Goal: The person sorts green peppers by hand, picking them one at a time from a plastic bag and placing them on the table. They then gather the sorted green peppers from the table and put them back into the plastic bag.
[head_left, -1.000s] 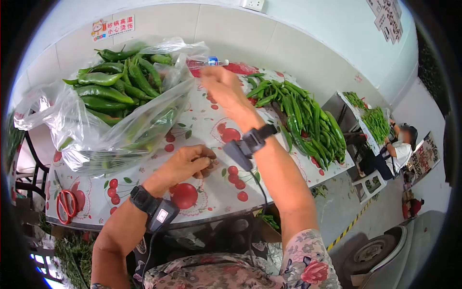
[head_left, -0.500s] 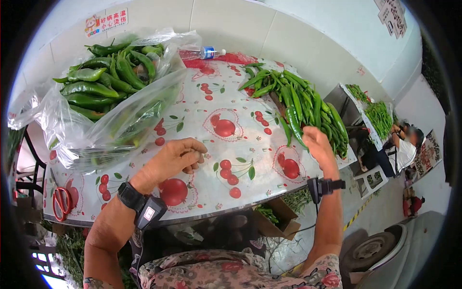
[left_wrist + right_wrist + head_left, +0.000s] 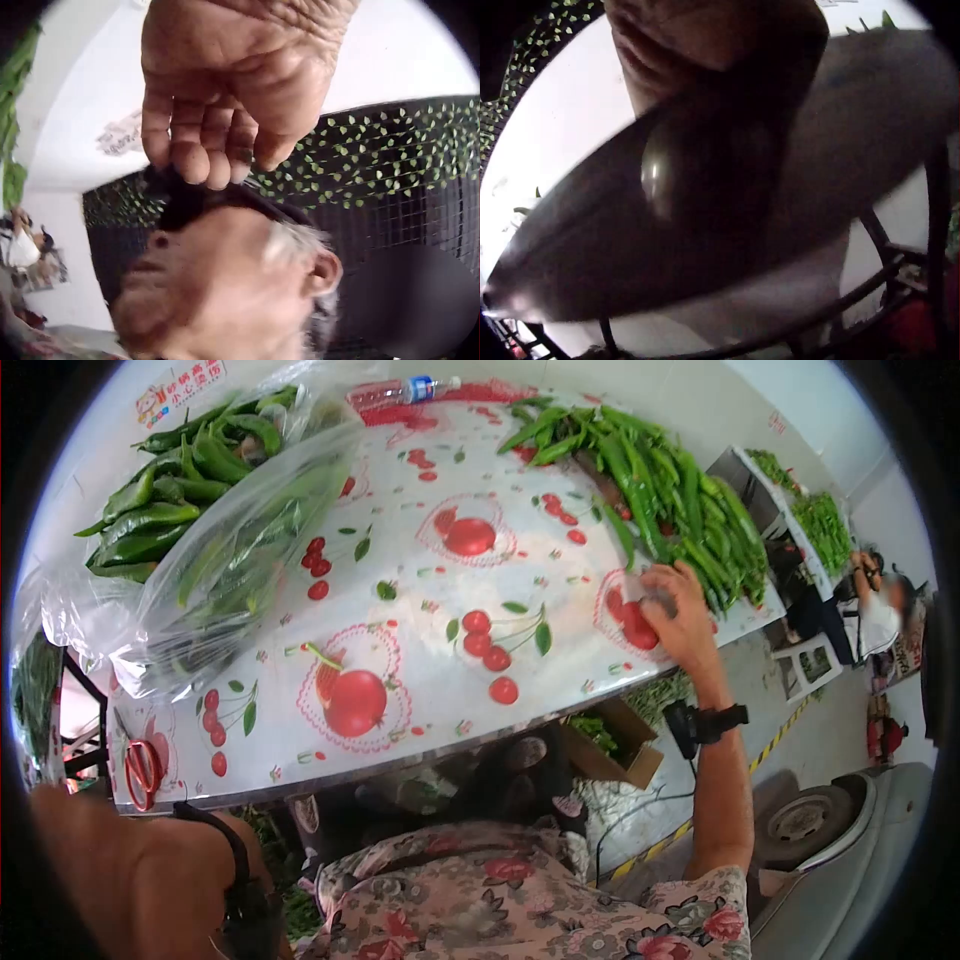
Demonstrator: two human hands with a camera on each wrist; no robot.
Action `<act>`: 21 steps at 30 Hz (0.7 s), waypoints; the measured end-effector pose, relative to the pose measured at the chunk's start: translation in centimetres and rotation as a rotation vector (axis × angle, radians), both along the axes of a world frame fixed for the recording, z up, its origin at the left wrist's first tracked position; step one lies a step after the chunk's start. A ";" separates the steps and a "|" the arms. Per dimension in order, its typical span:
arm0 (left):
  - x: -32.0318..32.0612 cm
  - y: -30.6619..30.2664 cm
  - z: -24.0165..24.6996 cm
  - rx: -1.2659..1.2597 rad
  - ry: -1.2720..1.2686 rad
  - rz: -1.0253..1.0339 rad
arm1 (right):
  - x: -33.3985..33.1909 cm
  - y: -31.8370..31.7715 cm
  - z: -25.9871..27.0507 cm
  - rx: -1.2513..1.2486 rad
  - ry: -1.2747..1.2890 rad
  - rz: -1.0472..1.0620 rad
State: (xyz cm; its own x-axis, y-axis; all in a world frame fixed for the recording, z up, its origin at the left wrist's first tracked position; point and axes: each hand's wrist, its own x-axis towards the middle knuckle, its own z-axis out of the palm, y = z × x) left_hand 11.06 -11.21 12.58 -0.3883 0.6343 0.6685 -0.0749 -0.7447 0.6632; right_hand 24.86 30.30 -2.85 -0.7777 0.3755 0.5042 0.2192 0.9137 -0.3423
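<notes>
Head view: bright, glare mid-tablecloth, left hand soft; fisheye bend, black rim. Left wrist: pale, bright background, soft detail. Right wrist: underexposed, right hand partly in deep shadow, one small highlight, far-left background blown out.

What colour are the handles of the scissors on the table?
The handles of the scissors are red; this shows best in the head view.
</notes>
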 end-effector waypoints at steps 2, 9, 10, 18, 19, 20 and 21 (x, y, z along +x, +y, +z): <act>0.5 -1.1 0.5 0.040 0.052 -0.015 | -0.1 -0.7 0.4 -0.059 0.016 -0.033; 1.2 -2.6 0.6 0.082 0.115 0.015 | -0.1 -0.7 0.3 -0.034 0.049 -0.043; 1.3 -2.6 0.6 0.081 0.118 0.022 | -0.1 -1.0 0.3 -0.047 0.047 -0.048; 1.3 -3.1 0.6 0.105 0.171 0.060 | -0.1 -1.4 0.4 -0.058 0.037 -0.101; 1.3 -3.1 0.6 0.105 0.175 0.063 | -0.1 -1.4 0.4 -0.061 0.034 -0.109; 1.3 -3.1 0.5 0.104 0.180 0.067 | -0.1 -1.3 0.3 -0.064 0.033 -0.105; 1.3 -3.0 0.5 0.107 0.184 0.067 | -0.1 -1.3 0.4 -0.067 0.032 -0.103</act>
